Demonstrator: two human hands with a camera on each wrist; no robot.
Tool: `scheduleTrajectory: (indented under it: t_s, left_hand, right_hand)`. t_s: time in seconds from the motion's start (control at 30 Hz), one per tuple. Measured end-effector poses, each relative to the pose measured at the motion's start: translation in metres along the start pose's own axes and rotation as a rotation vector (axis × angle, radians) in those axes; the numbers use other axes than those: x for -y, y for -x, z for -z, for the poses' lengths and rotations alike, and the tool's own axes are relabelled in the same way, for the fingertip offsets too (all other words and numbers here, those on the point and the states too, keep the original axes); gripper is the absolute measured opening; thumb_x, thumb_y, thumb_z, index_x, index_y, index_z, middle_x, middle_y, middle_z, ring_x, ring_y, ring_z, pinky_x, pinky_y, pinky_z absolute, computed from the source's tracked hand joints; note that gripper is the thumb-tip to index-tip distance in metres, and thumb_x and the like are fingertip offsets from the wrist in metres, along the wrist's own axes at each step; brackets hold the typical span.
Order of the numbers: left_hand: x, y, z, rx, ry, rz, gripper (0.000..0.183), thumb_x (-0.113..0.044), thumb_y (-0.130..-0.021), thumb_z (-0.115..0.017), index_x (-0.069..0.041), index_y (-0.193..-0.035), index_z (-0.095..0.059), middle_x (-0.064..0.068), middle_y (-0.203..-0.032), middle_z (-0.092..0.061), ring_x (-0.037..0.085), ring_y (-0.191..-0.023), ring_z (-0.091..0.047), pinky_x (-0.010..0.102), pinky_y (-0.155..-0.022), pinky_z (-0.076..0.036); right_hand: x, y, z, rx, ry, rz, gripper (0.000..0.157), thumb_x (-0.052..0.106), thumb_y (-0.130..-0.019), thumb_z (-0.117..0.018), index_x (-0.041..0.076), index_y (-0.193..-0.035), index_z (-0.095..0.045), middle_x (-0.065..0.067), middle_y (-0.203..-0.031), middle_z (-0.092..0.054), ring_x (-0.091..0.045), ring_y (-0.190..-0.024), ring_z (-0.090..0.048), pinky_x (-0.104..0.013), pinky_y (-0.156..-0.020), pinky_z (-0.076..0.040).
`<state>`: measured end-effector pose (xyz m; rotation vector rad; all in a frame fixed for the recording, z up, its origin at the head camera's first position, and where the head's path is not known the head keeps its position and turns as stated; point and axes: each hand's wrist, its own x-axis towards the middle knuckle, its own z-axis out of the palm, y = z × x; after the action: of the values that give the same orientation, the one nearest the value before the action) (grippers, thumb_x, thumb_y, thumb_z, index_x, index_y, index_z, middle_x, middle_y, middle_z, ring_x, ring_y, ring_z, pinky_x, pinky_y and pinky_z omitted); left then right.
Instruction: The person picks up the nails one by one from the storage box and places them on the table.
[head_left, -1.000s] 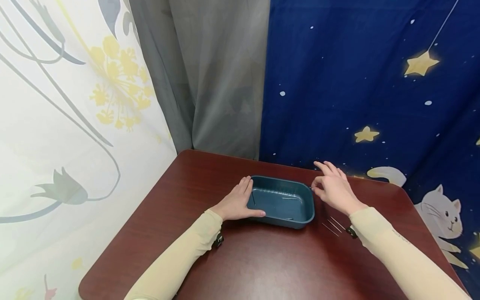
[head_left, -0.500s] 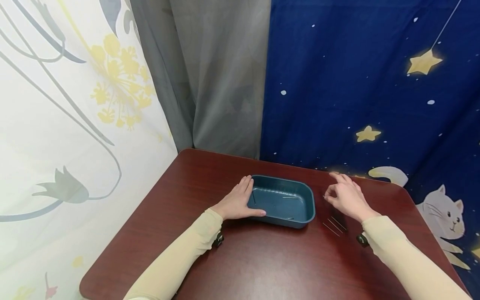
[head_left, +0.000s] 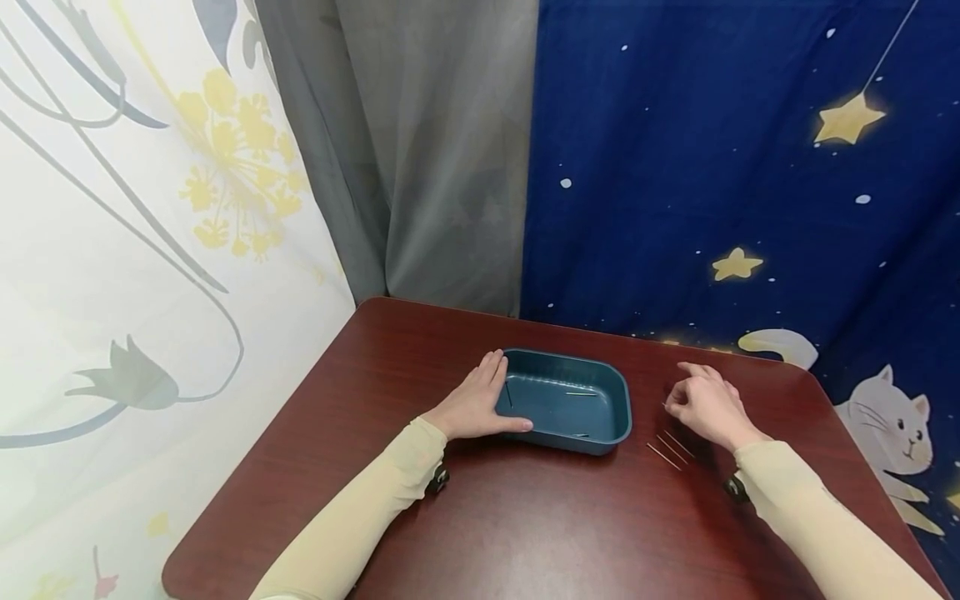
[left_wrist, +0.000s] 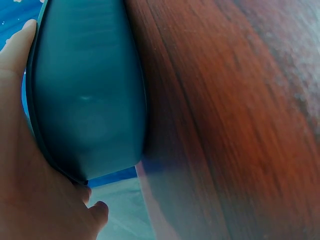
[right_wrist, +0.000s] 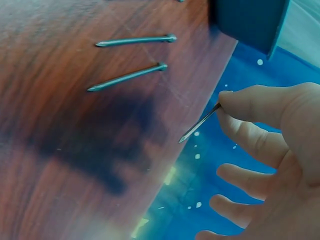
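Observation:
My right hand (head_left: 708,408) is raised over the table, to the right of a dark teal plastic bin (head_left: 555,442). Between thumb and index finger it pinches a nail (right_wrist: 199,123) near its head, point free; the other fingers spread loosely. Below it on the wood lie three more nails (head_left: 665,456), two of them (right_wrist: 136,41) whole in the right wrist view. My left hand (head_left: 476,404) rests against the bin's left end, fingers straight along the rim and thumb on the near edge. Inside the bin lie a few nails (head_left: 581,394), one partly hidden by the near wall.
The dark red wooden table (head_left: 525,533) has rounded corners. Behind it hang a grey curtain (head_left: 450,167) and a blue star-patterned curtain (head_left: 675,167), with a white flowered one (head_left: 112,250) at the left.
My right hand has moved rightward and slightly nearer me, away from the bin's right end, still pinching the nail. The left hand and the bin have stayed in place.

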<state>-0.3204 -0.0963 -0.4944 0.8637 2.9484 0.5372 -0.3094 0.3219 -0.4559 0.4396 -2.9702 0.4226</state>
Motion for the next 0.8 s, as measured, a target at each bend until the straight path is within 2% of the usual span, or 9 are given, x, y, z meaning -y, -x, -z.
scheduleTrajectory:
  t_s: [0.13,0.5,0.63,0.8]
  left_hand:
    - [0.0,0.0,0.0,0.0,-0.001,0.005,0.133,-0.095,-0.073,-0.041,-0.002,-0.161,-0.007,0.011,-0.169,0.002,0.024,-0.154,0.003,0.04,-0.122,-0.01]
    - [0.002,0.003,-0.003,-0.002,0.01,-0.002,0.133,-0.096,-0.073,-0.041,-0.001,-0.161,-0.007,0.012,-0.168,0.001,0.026,-0.154,0.002,0.042,-0.121,-0.012]
    - [0.002,0.003,-0.002,0.001,0.008,0.002,0.133,-0.096,-0.073,-0.04,-0.001,-0.161,-0.007,0.01,-0.168,0.004,0.025,-0.154,0.002,0.041,-0.121,-0.011]
    - [0.001,0.001,-0.001,-0.007,0.014,-0.008,0.132,-0.095,-0.074,-0.042,-0.001,-0.161,-0.007,0.014,-0.168,-0.001,0.025,-0.154,0.001,0.042,-0.121,-0.012]
  right_hand:
    - [-0.004,0.003,-0.004,0.024,0.014,-0.027,0.015,0.015,-0.084,-0.074,0.021,-0.071,-0.074,-0.03,-0.145,-0.046,-0.054,-0.133,-0.033,-0.076,-0.09,-0.031]
    - [-0.019,0.015,-0.022,0.079,0.044,-0.089,0.021,0.012,-0.08,-0.073,0.025,-0.064,-0.071,-0.031,-0.137,-0.053,-0.055,-0.125,-0.042,-0.073,-0.077,-0.042]
    - [-0.021,0.018,-0.026,0.077,0.04,-0.116,0.019,0.016,-0.081,-0.076,0.025,-0.065,-0.071,-0.031,-0.137,-0.053,-0.055,-0.125,-0.041,-0.074,-0.078,-0.041]
    - [-0.022,0.018,-0.026,0.062,0.038,-0.128,0.018,0.02,-0.082,-0.079,0.024,-0.066,-0.071,-0.03,-0.136,-0.054,-0.054,-0.125,-0.042,-0.073,-0.08,-0.04]
